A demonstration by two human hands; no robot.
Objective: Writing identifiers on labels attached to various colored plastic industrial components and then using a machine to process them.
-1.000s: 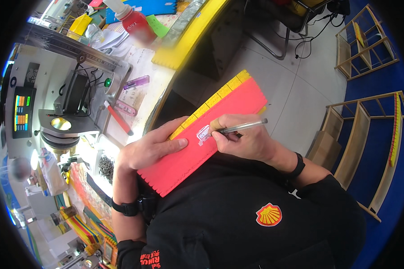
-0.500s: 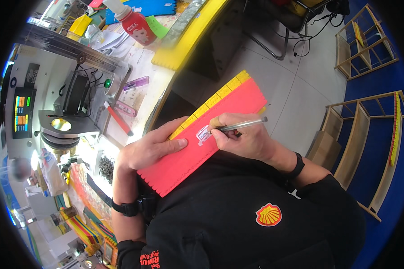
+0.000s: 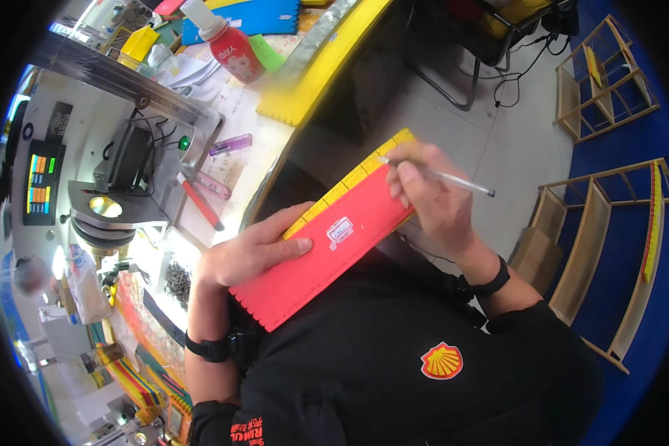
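Here, in the head view, your hands are apart, each closed on something. Your left hand [image 3: 249, 256] clamps the near left part of a red panel [image 3: 297, 279] with a scalloped end, its thumb pressed flat on the red face; the fingers underneath are hidden. The panel lies slantwise in front of your black shirt [image 3: 364, 320], and a yellow panel [image 3: 357, 175] marked with dark lines shows along its upper long edge. A small white printed patch [image 3: 340, 233] sits near the middle of the red face, to the right of your thumb. Your right hand [image 3: 435, 197] pinches a slim clear pen [image 3: 461, 182] at the panel's far end, its tip over the yellow strip; you cannot tell from this angle whether the tip touches. Some of those fingers overlap the red edge, though whether they grip it is unclear. To your left, on the worktable [image 3: 234, 104], lie a purple cutter [image 3: 230, 145], a pink cutter [image 3: 214, 186] and a red-handled tool [image 3: 201, 201], beside a machine with a lit display [image 3: 41, 178]. Farther up stands a red bottle [image 3: 236, 52] with a white top, just beside a green note [image 3: 267, 53].
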